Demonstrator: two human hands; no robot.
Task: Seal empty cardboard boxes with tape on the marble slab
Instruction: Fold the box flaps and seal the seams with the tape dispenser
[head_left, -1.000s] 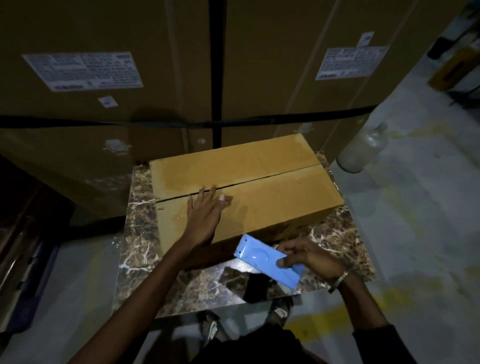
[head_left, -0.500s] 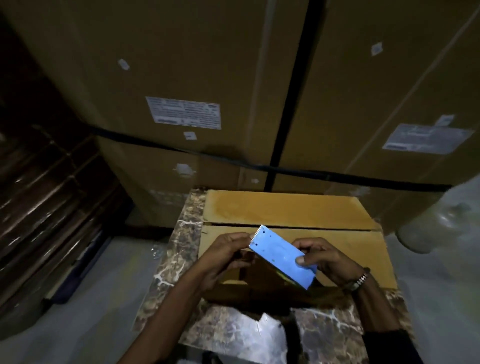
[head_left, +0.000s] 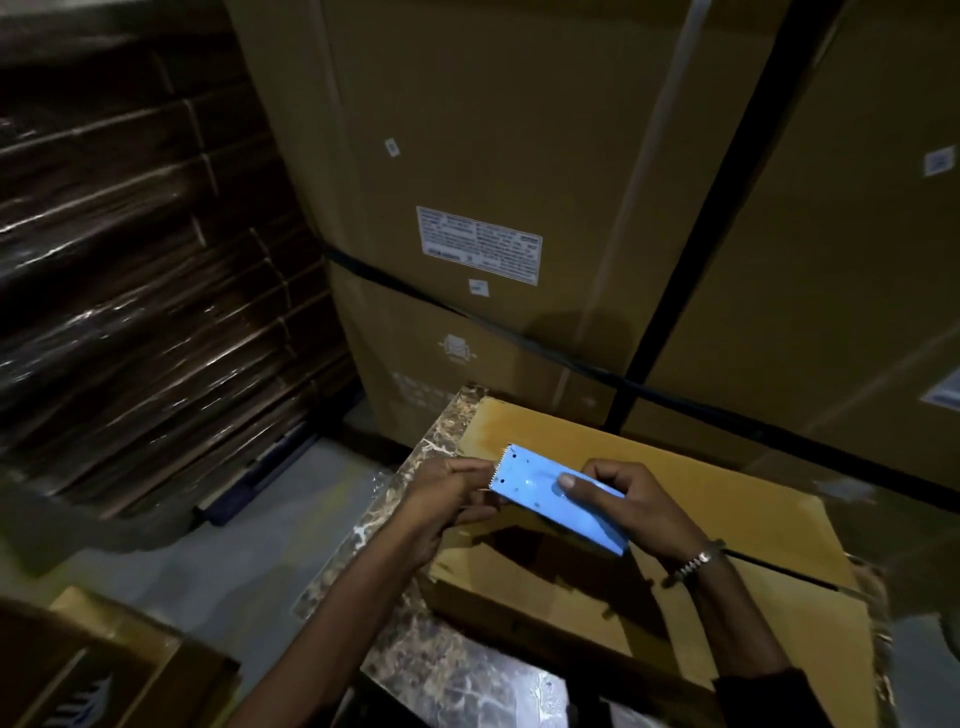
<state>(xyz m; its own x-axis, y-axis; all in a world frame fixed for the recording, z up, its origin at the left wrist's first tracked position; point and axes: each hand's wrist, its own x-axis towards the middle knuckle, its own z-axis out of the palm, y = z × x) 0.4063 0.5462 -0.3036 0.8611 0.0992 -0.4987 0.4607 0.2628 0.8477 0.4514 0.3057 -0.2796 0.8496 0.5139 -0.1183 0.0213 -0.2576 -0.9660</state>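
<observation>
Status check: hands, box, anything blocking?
Right hand grips blue tape dispenser; left hand pinches at its toothed end. Cardboard box on marble slab, seam untaped. Nothing blocking.

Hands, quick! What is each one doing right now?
Left hand: fingers curled at the toothed end of the blue tape dispenser, pinching something there; tape itself not visible.
Right hand: grips the blue tape dispenser.

Looking forward and down from a single head-worn wide-angle camera, taking in both forearms reaching out from the bottom edge toward the cardboard box (head_left: 691, 525) on the marble counter (head_left: 441, 670). Sitting close above the counter, tilting slightly left, with tall strapped cartons (head_left: 519, 208) filling the upper frame just behind. No second view sharing the scene.
</observation>
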